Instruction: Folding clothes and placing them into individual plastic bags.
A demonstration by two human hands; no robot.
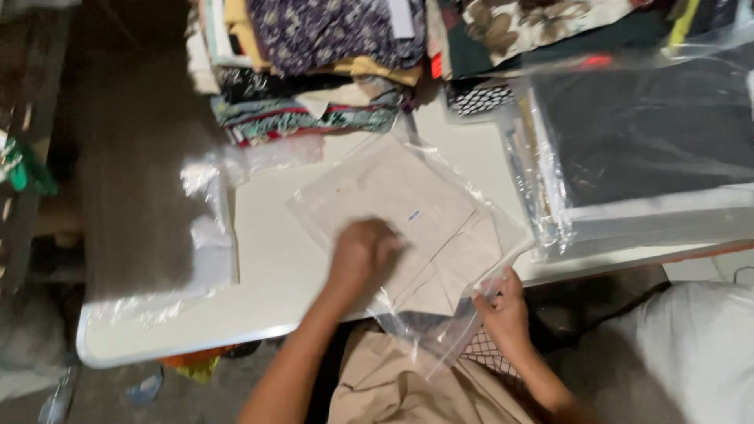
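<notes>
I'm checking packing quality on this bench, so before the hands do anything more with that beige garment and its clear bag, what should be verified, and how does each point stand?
1. Left hand flat on the folded beige garment: ok.
2. Right hand pinching the open edge of the clear bag: ok.
3. Garment fully inside the bag: cannot tell; the film is too blurred.
4. Garment resting on the white table: ok, though its near corner overhangs the edge.
5. Bag mouth clear of the table edge: ok, it hangs over the lap.
6. Neighbouring bagged dark fabric apart from the garment: not ok, its plastic edge seems to touch.

Beige garment (408, 228), clear bag (440, 330); white table (267, 259); floral, possibly purple, fabric stack (314, 63).
</notes>
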